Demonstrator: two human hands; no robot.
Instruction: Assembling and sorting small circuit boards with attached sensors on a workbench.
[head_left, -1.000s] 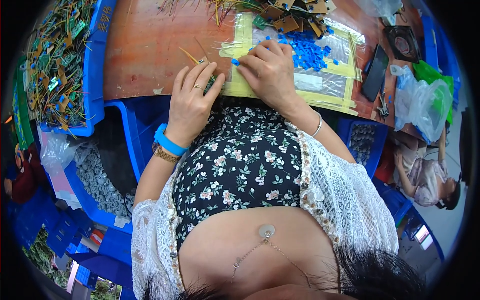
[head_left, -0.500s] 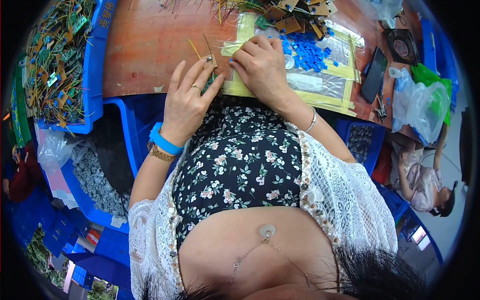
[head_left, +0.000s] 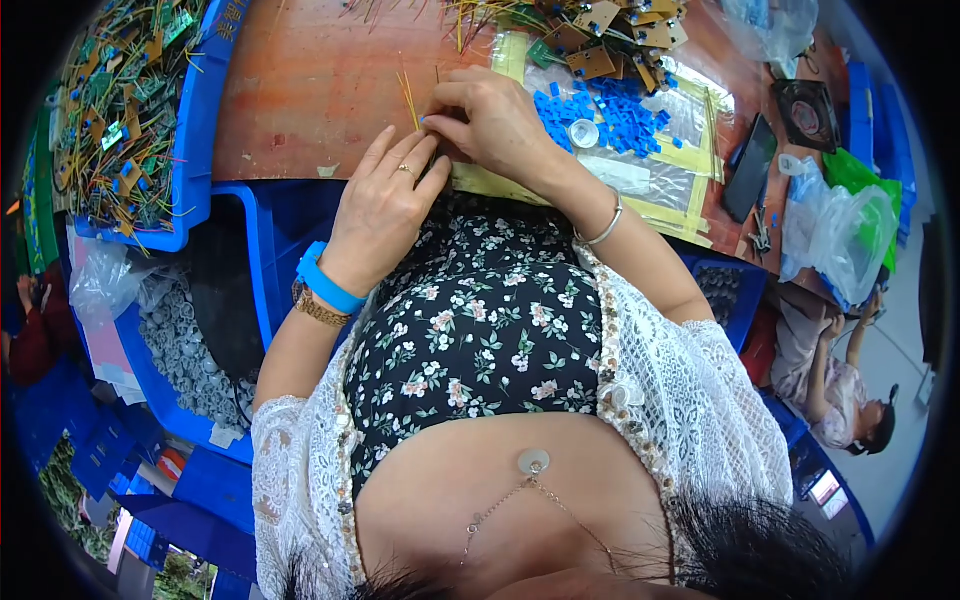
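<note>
My left hand is closed at the table's near edge, its fingertips on a small circuit board that is almost wholly hidden behind the fingers. Thin yellow wires stick up from there. Over the same spot, my right hand pinches a small blue plastic piece; only a speck of it shows beside the thumb. Both hands' fingertips meet here, and whether the blue piece touches the board cannot be made out. Just right of my right hand lies a pile of similar blue pieces with a round white cap among them.
Brown circuit boards are heaped behind the blue pile. On the left stands a blue bin of wired boards. A phone, a black fan and plastic bags lie right. Another person sits far right.
My right hand has moved left, bringing the blue piece to the left fingertips. The board between my left fingers, visible before, is now mostly covered.
</note>
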